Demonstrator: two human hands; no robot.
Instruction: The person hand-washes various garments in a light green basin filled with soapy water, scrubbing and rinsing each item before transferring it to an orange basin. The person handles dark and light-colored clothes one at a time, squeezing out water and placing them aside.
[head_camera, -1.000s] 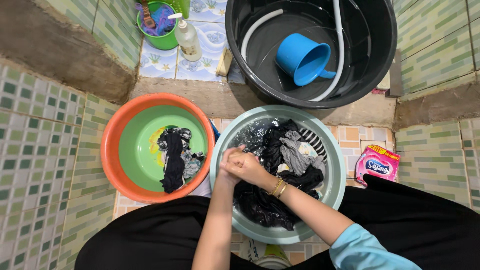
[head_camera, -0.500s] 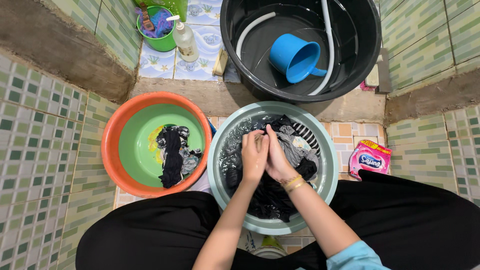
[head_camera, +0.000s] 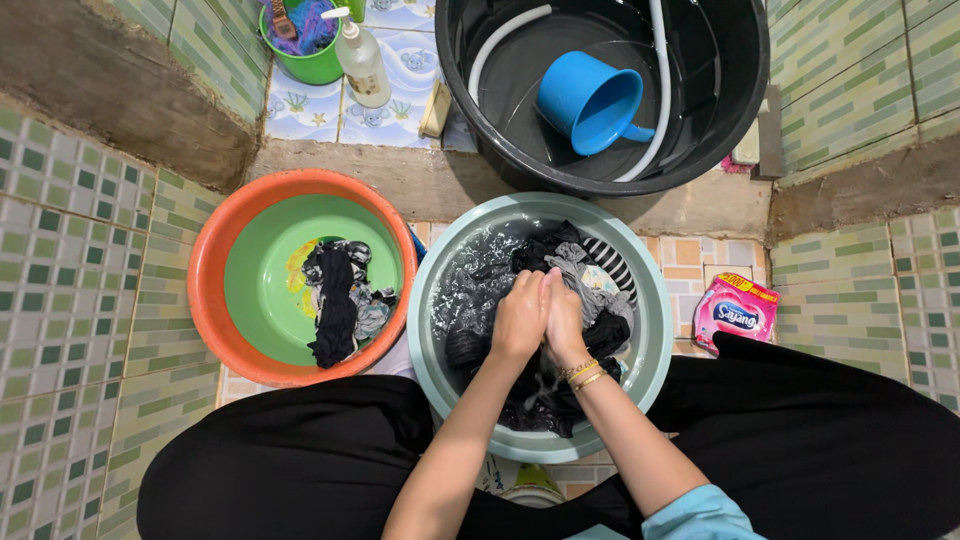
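We're over the pale green plastic basin (head_camera: 650, 300), left hand (head_camera: 519, 318) and right hand (head_camera: 563, 322) pressed together, fingers curled into the wet dark laundry (head_camera: 540, 395) at its middle. The fingertips are buried, so we probably grip cloth. The orange plastic basin (head_camera: 205, 290) touches its left rim; the black water tub (head_camera: 740, 110) sits beyond, cut off above.

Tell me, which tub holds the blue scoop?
The black tub at the top, with the scoop and a white hose inside; the other two hold clothes.
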